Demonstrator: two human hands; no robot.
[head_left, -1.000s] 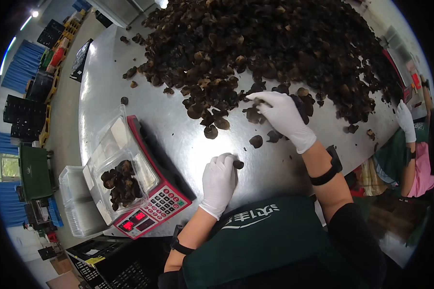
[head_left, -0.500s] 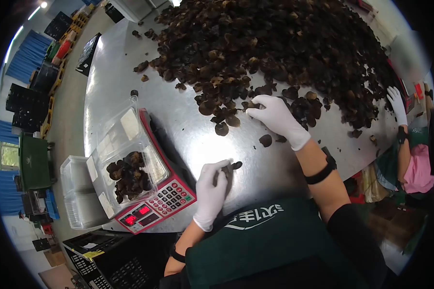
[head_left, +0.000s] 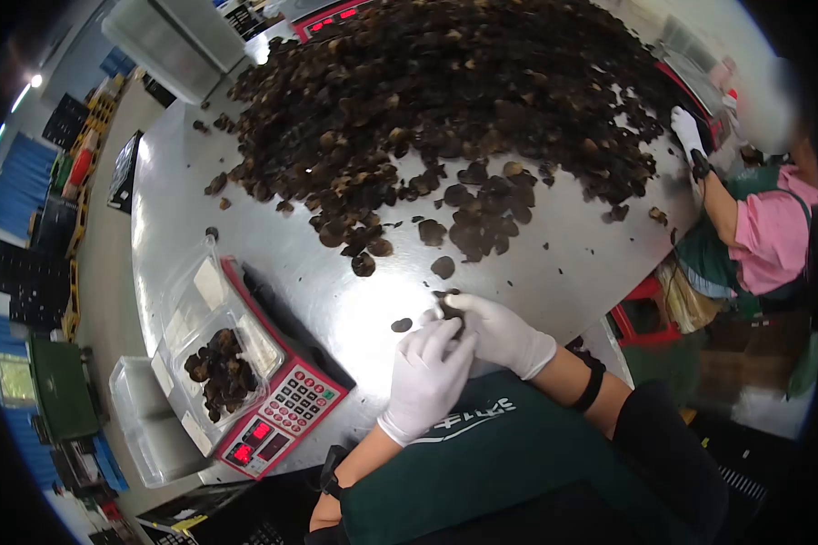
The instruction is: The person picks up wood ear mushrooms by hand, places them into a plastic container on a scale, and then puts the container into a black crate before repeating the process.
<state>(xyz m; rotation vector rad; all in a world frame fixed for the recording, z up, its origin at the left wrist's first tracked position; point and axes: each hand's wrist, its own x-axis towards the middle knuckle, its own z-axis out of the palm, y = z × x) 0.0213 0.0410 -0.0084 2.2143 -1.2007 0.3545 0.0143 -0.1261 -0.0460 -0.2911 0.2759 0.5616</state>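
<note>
My gloved left hand [head_left: 427, 368] and gloved right hand [head_left: 504, 334] meet over the metal table near my apron. Between the fingertips of both is a dark wood ear mushroom [head_left: 448, 309], partly covered by the gloves. A small dark piece [head_left: 402, 324] shows just left of my left fingers. Beyond my hands spreads a large pile of wood ear mushrooms [head_left: 482, 91], with a few loose ones nearer. To the left, a clear plastic box [head_left: 262, 350] holding several mushrooms [head_left: 220, 372] rests on a red scale [head_left: 291, 409] with lit red digits.
Stacked clear containers [head_left: 141, 418] stand left of the scale. Black crates [head_left: 273, 509] sit below the table edge. At the right, a co-worker in a pink top [head_left: 773, 227] reaches a gloved hand [head_left: 687, 130] to the pile. Another scale [head_left: 332, 18] is at the back.
My right hand has come back from the pile edge to my left hand, which has moved slightly right. The small dark piece has left my left fingertips. The view has shifted.
</note>
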